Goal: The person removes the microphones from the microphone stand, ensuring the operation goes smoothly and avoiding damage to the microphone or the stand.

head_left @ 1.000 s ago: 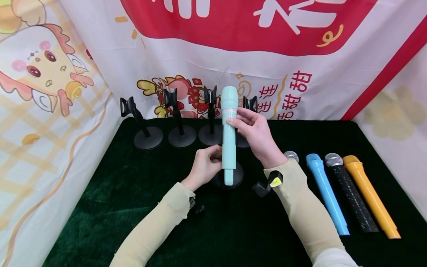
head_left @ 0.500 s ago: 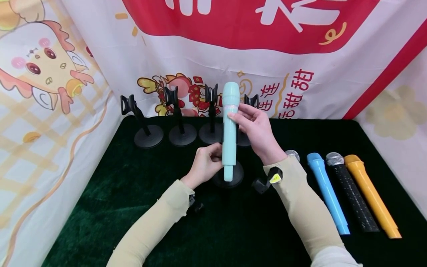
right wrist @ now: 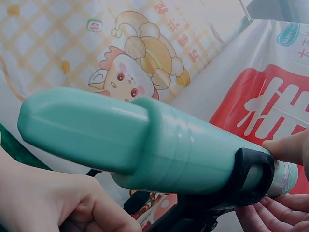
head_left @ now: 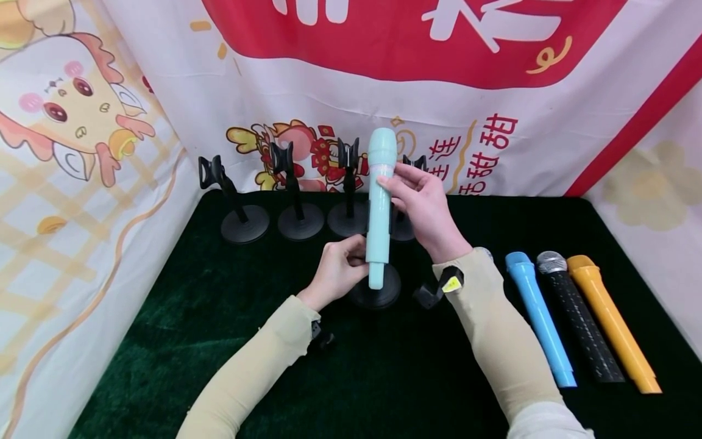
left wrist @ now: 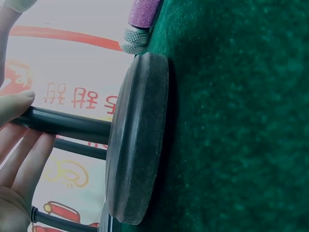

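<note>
A mint-green microphone (head_left: 378, 219) slants upward in the middle of the head view. In the right wrist view, the black clip (right wrist: 207, 205) of a microphone stand wraps its barrel. My right hand (head_left: 425, 207) pinches the microphone below its head, thumb in front and fingers behind. My left hand (head_left: 336, 271) grips the stand's pole (left wrist: 67, 123) with thumb and fingers, as the left wrist view shows. The stand's round base (left wrist: 140, 140) sits on the green cloth. From the head view, the microphone hides most of the pole and clip.
Several black stands (head_left: 300, 222) line the back of the green-covered table. At right lie a blue microphone (head_left: 540, 320), a black one (head_left: 581, 320) and a yellow one (head_left: 614, 323). A pink microphone (left wrist: 144, 13) appears in the left wrist view. Printed cloth (head_left: 329, 91) hangs behind.
The mint-green microphone and my right hand have shifted slightly up and away in the head view. My left hand and the stand's base stay almost where they were.
</note>
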The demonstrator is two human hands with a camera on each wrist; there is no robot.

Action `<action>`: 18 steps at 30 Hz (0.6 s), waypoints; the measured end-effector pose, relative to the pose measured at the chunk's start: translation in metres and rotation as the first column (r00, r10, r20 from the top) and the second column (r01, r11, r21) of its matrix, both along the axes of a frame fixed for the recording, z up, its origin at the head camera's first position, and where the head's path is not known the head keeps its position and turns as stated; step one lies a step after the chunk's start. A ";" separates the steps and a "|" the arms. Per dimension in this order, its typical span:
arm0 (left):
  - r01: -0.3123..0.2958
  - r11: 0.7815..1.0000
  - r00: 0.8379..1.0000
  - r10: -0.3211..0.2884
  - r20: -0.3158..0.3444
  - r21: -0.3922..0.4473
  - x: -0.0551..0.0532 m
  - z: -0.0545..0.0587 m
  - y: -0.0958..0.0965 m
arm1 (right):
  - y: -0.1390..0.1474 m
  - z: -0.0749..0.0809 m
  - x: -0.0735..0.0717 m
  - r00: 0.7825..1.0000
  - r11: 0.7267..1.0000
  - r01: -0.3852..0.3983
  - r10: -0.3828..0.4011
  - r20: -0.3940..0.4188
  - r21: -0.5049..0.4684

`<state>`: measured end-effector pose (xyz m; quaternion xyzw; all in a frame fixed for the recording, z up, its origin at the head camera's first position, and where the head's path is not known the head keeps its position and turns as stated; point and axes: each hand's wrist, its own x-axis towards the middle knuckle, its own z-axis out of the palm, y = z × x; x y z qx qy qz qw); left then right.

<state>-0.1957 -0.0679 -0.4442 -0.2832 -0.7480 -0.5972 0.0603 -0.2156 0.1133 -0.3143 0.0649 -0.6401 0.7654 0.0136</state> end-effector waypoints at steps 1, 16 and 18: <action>0.002 1.000 1.000 -0.002 0.003 0.000 0.000 0.000 0.000 | 0.000 0.000 -0.001 1.000 1.000 0.000 0.000 -0.001 0.000; -0.001 1.000 1.000 0.001 -0.022 0.008 0.000 -0.002 0.000 | -0.001 0.006 -0.015 1.000 1.000 0.013 -0.013 0.001 -0.011; -0.002 1.000 1.000 0.002 -0.029 0.010 0.000 -0.001 0.000 | -0.001 0.007 -0.017 1.000 1.000 0.011 -0.011 0.003 -0.011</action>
